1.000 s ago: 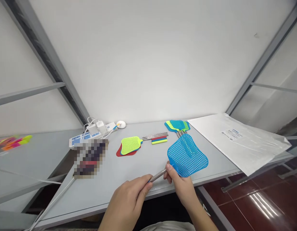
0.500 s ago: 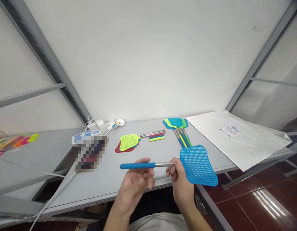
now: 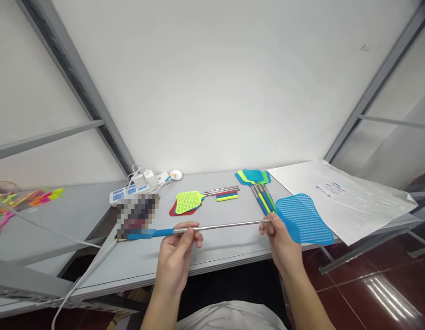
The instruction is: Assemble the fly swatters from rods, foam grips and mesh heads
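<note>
I hold a blue fly swatter level above the grey table (image 3: 219,250). Its silver telescopic rod (image 3: 229,225) is stretched out long between my hands. My left hand (image 3: 179,250) pinches the rod close to the blue handle grip (image 3: 146,233). My right hand (image 3: 281,238) pinches the rod's other end, just beside the blue mesh head (image 3: 303,219). Both hands are closed on the swatter.
A bunch of assembled swatters (image 3: 255,181) lies at the back, with loose mesh heads (image 3: 187,203) and spare rods and grips (image 3: 224,193) to its left. A power strip (image 3: 136,188) with chargers sits at the back left. A white plastic bag (image 3: 339,197) covers the right side.
My hands have moved apart and the swatter's rod has been drawn out from short to long. The mesh head shifted to the right and the handle to the left.
</note>
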`<control>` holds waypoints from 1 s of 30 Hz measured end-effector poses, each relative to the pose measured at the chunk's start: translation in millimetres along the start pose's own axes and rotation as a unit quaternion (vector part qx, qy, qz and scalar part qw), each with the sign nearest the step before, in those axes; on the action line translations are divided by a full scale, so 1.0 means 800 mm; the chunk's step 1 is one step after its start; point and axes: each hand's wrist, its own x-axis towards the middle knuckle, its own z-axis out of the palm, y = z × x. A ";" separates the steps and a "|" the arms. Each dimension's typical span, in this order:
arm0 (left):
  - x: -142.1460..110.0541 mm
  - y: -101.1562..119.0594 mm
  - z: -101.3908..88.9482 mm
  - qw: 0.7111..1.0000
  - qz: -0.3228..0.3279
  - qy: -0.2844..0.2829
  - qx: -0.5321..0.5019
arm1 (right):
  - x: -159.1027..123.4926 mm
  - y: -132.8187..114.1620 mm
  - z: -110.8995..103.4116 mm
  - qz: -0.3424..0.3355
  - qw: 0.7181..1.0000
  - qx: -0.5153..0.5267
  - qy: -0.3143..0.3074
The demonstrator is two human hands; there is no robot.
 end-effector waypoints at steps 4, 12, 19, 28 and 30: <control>-0.006 0.007 0.006 0.999 0.048 0.015 -0.010 | 0.011 -0.017 -0.005 0.004 1.000 0.026 0.005; -0.043 -0.024 0.062 0.999 -0.020 -0.049 -0.007 | -0.038 0.021 0.033 0.040 0.992 -0.009 -0.118; -0.013 0.005 0.018 0.990 0.080 0.095 -0.064 | -0.004 -0.008 -0.005 -0.020 0.998 -0.019 -0.049; -0.039 -0.023 0.050 0.997 0.046 0.040 -0.054 | -0.016 -0.005 0.015 0.025 0.996 0.042 -0.069; -0.048 -0.039 0.062 0.998 -0.006 -0.048 -0.036 | -0.027 0.004 0.026 0.035 0.994 0.012 -0.101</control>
